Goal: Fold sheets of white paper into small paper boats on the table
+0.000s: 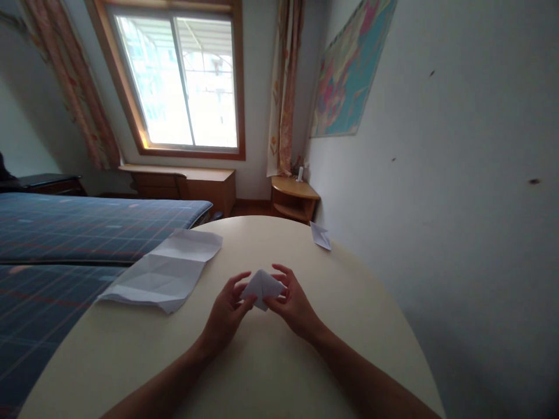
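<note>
A small folded white paper piece (261, 286) is held just above the round cream table (262, 361), near its middle. My left hand (227, 314) pinches its left lower edge with thumb and fingers. From the other side my right hand (292, 302) grips the right edge, fingers curled over the top. Both hands are closed on the paper.
A large creased white sheet (163, 273) lies on the table's left side, hanging toward a bed with a blue plaid cover (65, 233). A small folded paper (321, 235) sits at the far right rim by the wall. A wooden desk (183, 183) and corner stand (293, 198) are beyond.
</note>
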`<state>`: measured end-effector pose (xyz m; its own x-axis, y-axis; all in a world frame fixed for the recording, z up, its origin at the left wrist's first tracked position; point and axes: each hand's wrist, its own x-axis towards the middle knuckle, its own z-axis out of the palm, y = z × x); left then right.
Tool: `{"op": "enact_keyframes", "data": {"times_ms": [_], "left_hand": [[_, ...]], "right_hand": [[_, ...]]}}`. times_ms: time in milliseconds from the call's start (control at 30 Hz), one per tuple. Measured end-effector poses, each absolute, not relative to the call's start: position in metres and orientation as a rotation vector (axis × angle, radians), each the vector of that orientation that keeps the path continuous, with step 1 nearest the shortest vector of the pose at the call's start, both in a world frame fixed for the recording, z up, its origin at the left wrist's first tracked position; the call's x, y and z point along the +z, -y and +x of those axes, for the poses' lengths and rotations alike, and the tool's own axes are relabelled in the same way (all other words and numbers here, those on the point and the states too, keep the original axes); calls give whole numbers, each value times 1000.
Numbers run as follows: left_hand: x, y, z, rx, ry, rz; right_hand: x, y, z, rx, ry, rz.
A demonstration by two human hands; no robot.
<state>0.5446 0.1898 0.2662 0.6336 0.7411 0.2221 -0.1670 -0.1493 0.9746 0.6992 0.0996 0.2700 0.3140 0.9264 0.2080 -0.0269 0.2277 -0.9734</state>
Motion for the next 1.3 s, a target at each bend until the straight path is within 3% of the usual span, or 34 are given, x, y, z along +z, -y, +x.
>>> {"op": "enact_keyframes", "data": {"times_ms": [1300], "left_hand": [[270,-194,546,708,-636,1554]], "right_hand": [[280,-98,704,775,1133,-1313]]}}
